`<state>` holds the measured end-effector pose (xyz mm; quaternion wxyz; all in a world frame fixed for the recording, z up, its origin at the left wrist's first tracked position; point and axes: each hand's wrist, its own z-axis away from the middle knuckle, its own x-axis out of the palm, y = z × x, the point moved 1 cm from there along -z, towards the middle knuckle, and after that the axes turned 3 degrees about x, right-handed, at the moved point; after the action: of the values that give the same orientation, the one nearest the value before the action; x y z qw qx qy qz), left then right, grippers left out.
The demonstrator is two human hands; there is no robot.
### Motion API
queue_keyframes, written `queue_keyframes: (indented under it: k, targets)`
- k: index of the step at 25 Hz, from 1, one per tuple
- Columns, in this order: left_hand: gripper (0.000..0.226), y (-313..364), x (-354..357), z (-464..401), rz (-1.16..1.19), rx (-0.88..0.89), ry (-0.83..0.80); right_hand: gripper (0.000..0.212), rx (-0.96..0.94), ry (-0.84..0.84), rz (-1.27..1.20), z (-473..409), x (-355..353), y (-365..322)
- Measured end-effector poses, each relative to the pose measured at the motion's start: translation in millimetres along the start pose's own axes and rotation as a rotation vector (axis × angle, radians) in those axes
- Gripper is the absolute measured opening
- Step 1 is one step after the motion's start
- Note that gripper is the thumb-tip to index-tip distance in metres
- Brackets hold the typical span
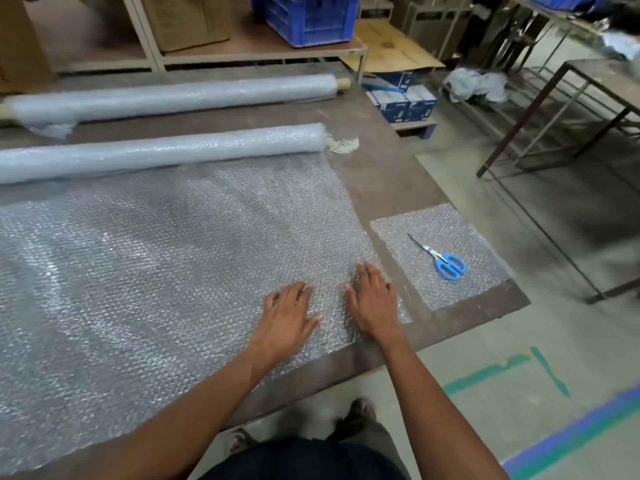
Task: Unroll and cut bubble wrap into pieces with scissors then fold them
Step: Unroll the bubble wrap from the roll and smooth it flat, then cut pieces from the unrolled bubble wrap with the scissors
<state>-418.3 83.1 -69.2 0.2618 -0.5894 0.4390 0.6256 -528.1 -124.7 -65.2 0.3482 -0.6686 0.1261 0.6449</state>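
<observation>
**Both palms flat on the sheet, nothing gripped**

Your left hand (291,315) and right hand (372,299) lie side by side, fingers straight, pressing the sheet (156,271) down near its right edge. No pinch, no curl: you're holding it flat, likely smoothing it or fixing the cut line.

The sheet runs from the table's near edge back to the roll (162,152), and is still attached there. Unrolling looks far enough along; this length isn't cut yet.

Scissors (441,259) sit just right of your right hand, closed, on top of a cut piece (415,289) at the table (391,178) corner. Handy spot: close for the right hand, and their weight keeps the piece down.

Second roll (173,97) is parked further back, apart from the first, out of the work area.

Likely next: keep the left hand pressing, reach right for the scissors.
</observation>
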Motion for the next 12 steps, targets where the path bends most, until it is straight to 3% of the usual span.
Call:
queue_keyframes:
  k: [4, 7, 12]
  targets:
    - [0.052, 46, 9, -45, 0.085, -0.012, 0.075, 0.045, -0.087, 0.123, 0.007, -25, -20, 25]
    - [0.041, 92, 25, -86, 0.308, -0.082, 0.131, 0.035, -0.116, 0.220, 0.009, -45, -38, 60]
    - [0.020, 177, 35, -153, 0.546, -0.354, 0.213, 0.038, -0.081, 0.296, 0.079, -77, -76, 148]
